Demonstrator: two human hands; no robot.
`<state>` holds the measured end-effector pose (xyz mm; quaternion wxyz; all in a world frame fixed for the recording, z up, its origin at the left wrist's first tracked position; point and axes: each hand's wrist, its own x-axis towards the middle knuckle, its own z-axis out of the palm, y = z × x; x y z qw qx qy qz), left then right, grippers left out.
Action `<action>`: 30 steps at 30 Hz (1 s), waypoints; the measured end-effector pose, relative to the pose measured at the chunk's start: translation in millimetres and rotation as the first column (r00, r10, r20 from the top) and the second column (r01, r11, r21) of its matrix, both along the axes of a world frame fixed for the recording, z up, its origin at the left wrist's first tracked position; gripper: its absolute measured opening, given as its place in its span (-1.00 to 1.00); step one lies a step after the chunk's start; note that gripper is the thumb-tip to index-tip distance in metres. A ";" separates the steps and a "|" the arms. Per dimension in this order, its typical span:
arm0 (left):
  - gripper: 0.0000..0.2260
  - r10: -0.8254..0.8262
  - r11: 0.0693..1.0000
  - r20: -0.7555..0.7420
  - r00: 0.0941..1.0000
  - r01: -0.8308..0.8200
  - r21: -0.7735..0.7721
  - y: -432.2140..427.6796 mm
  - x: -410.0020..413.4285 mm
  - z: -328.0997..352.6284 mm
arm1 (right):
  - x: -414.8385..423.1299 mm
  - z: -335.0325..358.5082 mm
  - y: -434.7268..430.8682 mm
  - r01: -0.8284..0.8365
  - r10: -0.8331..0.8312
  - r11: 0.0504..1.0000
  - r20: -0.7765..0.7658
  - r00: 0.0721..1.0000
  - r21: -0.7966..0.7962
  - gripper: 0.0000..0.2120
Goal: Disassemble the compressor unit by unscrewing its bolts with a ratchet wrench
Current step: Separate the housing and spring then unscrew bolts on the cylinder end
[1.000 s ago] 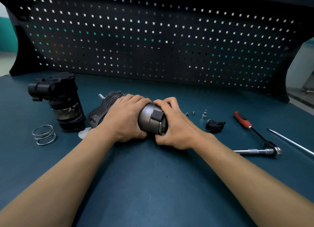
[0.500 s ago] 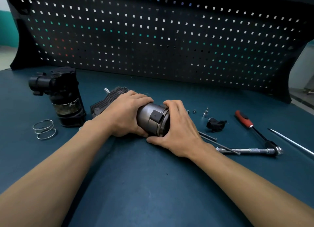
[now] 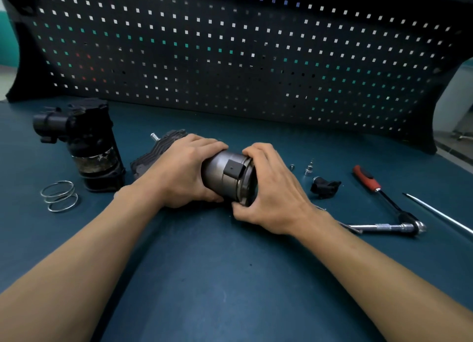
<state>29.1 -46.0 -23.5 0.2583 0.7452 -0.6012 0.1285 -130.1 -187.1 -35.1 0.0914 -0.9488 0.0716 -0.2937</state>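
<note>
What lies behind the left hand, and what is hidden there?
A dark ribbed housing with a small metal stub shows behind the left hand. The hand covers where it meets the grey cylinder.

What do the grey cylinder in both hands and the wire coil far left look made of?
The grey cylindrical housing looks like machined metal, satin finish: soft highlights, a bright stepped rim. The silver wire coil is probably bare spring steel: thin, shiny loops that glint.
</note>
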 end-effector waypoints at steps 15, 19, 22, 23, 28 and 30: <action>-0.16 -0.015 1.000 -0.032 0.999 0.015 -0.022 3.2 -0.5 2.7 | -0.3 3.9 1.5 -0.042 0.042 0.999 -0.003 0.999 0.028 -0.21; -0.17 -0.021 0.999 -0.046 0.999 0.019 -0.038 3.8 -1.9 2.1 | -0.3 6.9 -0.8 -0.078 0.079 0.996 -0.013 0.997 0.036 -0.21; -0.17 -0.017 0.999 -0.048 0.999 0.015 -0.038 2.9 -2.5 2.5 | 0.2 9.8 -1.9 -0.089 0.090 0.995 -0.029 0.996 0.036 -0.19; -0.17 -0.016 0.999 -0.050 0.999 0.014 -0.038 2.9 -2.9 2.6 | -0.3 10.1 -2.7 -0.091 0.092 0.995 -0.030 0.995 0.037 -0.19; -0.16 -0.013 1.000 0.001 1.000 0.013 0.019 0.3 -6.1 1.2 | -10.8 0.4 -0.3 -0.034 0.034 0.999 0.001 0.999 0.007 -0.20; -0.18 -0.012 0.999 0.049 0.999 0.010 0.048 -1.7 -9.7 0.3 | -15.6 -4.7 0.5 0.003 -0.003 1.000 -0.003 1.000 0.008 -0.18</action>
